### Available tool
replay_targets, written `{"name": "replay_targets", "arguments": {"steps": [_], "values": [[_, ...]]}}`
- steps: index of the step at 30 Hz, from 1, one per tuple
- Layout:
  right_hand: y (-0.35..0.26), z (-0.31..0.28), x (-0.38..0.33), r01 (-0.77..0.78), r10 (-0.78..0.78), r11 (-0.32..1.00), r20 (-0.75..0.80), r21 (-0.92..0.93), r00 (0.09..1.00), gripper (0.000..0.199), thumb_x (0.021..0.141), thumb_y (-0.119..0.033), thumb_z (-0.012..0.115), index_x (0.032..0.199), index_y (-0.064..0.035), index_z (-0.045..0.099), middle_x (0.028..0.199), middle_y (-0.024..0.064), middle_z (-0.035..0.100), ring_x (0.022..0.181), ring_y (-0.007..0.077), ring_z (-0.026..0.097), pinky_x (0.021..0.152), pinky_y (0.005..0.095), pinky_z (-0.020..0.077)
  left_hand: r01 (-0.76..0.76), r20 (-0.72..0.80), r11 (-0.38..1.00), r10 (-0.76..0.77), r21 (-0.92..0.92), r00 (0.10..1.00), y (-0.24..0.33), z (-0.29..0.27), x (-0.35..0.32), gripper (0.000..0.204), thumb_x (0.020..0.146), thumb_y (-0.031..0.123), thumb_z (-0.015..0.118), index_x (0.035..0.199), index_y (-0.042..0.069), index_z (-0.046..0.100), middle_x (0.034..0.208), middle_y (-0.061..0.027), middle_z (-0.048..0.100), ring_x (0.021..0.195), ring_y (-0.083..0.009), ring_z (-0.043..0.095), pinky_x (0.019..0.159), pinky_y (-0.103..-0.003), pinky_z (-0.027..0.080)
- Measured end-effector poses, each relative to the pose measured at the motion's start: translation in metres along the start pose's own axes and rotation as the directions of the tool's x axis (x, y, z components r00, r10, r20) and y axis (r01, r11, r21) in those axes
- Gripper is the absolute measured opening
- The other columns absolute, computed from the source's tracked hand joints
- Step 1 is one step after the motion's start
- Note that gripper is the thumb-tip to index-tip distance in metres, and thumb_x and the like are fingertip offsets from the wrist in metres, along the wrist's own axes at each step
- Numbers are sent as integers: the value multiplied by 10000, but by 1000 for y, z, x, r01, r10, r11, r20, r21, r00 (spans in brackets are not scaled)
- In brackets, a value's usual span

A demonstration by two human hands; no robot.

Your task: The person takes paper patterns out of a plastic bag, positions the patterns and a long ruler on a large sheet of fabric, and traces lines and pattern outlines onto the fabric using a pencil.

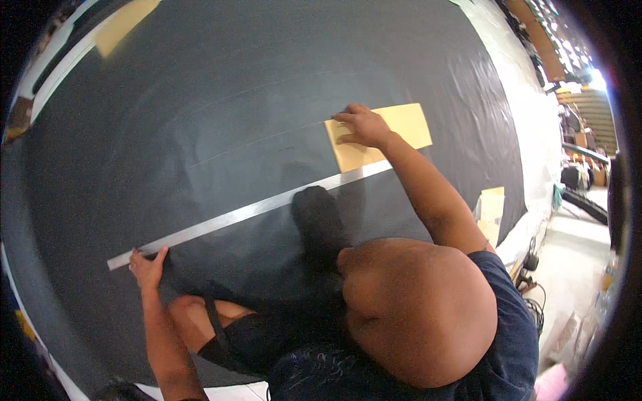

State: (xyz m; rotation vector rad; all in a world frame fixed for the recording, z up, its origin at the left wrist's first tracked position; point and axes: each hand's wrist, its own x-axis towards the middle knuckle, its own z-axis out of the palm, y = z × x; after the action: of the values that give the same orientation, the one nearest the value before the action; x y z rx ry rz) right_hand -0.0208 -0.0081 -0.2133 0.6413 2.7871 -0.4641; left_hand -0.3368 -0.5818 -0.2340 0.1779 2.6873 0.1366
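A long silvery straightedge [241, 214] lies aslant across a dark grey sheet of material [221, 113]. My left hand [148, 269] is at its lower left end, thumb and fingers set apart against its near edge, holding it down. Farther off to the right, a pale yellow rectangular card [406, 127] rests flat, with its near edge meeting the straightedge. My right hand [364, 127] lies over the card's left part with bent fingers, the fingertips at its far left corner. Whether anything small is between those fingers cannot be seen. Thin pale lines run over the sheet left of the card.
Another yellow piece [127, 25] lies at the far left edge of the sheet, and more yellow pieces [491, 207] are at the right. White material [535, 134] borders the sheet on the right. Black cables [533, 311] lie on the pale floor [575, 247] beyond.
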Motion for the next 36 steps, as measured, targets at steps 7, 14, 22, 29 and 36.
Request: {"name": "replay_targets", "arguments": {"steps": [7,14,22,29,36], "values": [[-24,-9,7,-59,61,997,24,-57,998,614,757,-323,837,1301,-144,614,1253,120,598,1193,340,555,1012,438,480,23,-75,999,-26,-35,997,-25,9,1,1259,655,645,828,1532,-43,241,1583,-311,204,1472,-458,215,1175,-556,284],[-73,-2,66,8,-5,999,69,-45,998,549,784,-361,810,1219,-79,631,1199,162,634,1114,376,612,923,467,508,159,29,985,-157,-72,987,3,6,-30,1285,637,672,817,1569,60,179,1624,-250,130,1495,-438,162,1126,-597,342],[-321,27,170,336,-339,941,84,46,937,439,892,-434,670,1142,-73,661,1108,185,694,1054,387,645,901,500,512,203,-10,967,-207,-153,978,-9,-8,-34,1278,638,673,814,1563,50,190,1619,-245,163,1499,-395,193,1127,-567,350],[-438,66,184,370,-375,926,66,73,925,391,907,-416,646,1100,-77,666,1025,152,719,1008,359,670,862,476,518,252,20,958,-252,-140,968,3,-14,-34,1245,652,641,822,1557,51,204,1627,-222,163,1509,-370,183,1077,-574,410],[-476,75,183,364,-370,926,58,97,927,352,908,-385,648,1096,-89,664,978,155,727,974,350,685,838,470,530,247,7,957,-249,-152,969,-3,-10,-32,1256,643,682,804,1543,32,217,1606,-262,193,1488,-407,224,1083,-589,391]]}}
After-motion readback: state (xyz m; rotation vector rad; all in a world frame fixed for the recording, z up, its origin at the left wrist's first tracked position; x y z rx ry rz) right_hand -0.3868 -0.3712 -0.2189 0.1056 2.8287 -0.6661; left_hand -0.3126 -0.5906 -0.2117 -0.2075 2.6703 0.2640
